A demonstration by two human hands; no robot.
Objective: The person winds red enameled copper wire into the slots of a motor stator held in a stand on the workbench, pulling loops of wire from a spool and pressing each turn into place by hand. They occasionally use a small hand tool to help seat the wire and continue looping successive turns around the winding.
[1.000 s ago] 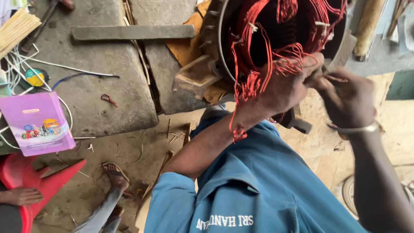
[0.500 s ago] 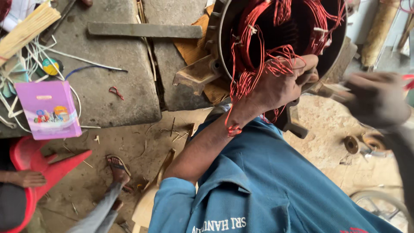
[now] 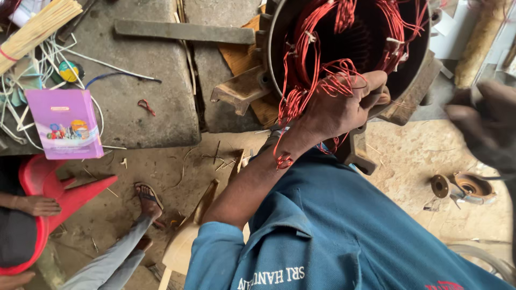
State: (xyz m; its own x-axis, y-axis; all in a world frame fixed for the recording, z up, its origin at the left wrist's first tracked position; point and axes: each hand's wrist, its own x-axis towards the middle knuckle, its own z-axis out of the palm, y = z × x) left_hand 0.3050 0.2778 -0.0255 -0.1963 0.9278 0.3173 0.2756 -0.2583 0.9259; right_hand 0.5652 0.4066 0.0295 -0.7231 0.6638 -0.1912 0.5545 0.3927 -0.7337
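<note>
1. Far left, a bundle of pale sticks [image 3: 37,29] lies over white cords; a purple box [image 3: 65,130] sits nearer, at the edge of the grey slab [image 3: 145,102].
2. Near left, someone else's hand [image 3: 38,205] rests on a red plastic stool [image 3: 51,190], and a sandalled foot [image 3: 148,200] stands on the dirt floor.
3. In the middle, my left hand [image 3: 341,107] reaches to the near rim of the round motor housing [image 3: 277,59]. My fingers are curled tight, clamped on a bunch of the red winding wire [image 3: 312,80] that loops around inside the housing.
4. Far right, my right hand [image 3: 481,126] is blurred and apart from the motor; I cannot tell whether its fingers are together.
</note>
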